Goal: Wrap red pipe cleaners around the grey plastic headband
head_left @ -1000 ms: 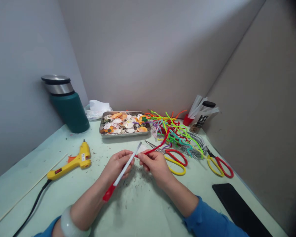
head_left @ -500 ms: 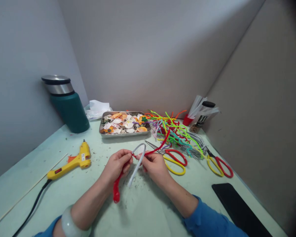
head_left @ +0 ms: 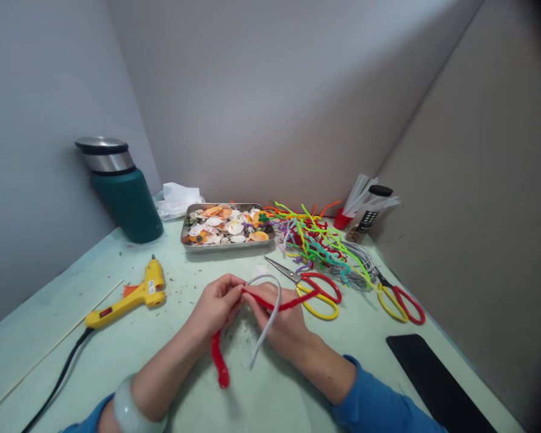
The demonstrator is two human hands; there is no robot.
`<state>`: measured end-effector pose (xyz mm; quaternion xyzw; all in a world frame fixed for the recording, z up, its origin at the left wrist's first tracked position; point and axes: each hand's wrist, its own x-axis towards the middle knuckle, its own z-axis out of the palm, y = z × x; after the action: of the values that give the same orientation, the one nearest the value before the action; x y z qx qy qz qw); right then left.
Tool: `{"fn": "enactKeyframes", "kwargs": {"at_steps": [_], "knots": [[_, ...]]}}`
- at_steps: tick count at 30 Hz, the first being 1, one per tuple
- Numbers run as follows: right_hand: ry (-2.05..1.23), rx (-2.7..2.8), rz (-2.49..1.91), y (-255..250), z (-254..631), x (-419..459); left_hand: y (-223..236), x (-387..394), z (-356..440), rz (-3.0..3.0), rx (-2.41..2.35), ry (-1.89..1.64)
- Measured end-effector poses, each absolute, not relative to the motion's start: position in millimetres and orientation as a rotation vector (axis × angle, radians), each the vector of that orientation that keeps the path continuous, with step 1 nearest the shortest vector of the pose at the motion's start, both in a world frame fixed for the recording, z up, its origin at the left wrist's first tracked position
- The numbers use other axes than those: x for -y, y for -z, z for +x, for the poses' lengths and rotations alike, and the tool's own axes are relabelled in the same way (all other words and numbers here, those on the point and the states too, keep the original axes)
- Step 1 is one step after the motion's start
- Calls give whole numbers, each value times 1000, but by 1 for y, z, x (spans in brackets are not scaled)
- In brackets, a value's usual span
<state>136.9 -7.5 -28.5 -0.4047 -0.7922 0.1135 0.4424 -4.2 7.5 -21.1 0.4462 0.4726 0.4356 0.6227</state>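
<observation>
Over the middle of the table, my left hand (head_left: pixel 220 304) pinches a red pipe cleaner (head_left: pixel 293 302) where it meets a bent grey-white wire (head_left: pixel 275 313). A thicker red wrapped end (head_left: pixel 220 364) hangs below the left palm. My right hand (head_left: pixel 279 319) is closed at the same spot, its thumb and finger on the red pipe cleaner close to the left fingertips. The pipe cleaner's free length runs right across the back of that hand. The wire arches up and droops in front of the right fingers. The exact joint is hidden by the fingertips.
Scissors (head_left: pixel 318 288) lie just beyond my right hand, with a second pair (head_left: pixel 399 300) farther right. A yellow glue gun (head_left: pixel 130 300) rests at left. Behind are a shell tray (head_left: pixel 228 245), tangled pipe cleaners (head_left: pixel 320 240), and a green bottle (head_left: pixel 128 204). A black slab (head_left: pixel 433 379) lies right.
The red pipe cleaner's free end has swung down toward me over my right hand. The wire loop has shifted right and lower, and the right hand has turned.
</observation>
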Motion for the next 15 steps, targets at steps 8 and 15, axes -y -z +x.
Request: {"fn": "enactKeyframes", "kwargs": {"at_steps": [8,15], "knots": [[-135,2015,-1042,25,137,12,20,-1,-3,1280,-1161,-977],[-162,1916,-995,29,136,11,15,-2,-2,1281,-1185,-987]]}}
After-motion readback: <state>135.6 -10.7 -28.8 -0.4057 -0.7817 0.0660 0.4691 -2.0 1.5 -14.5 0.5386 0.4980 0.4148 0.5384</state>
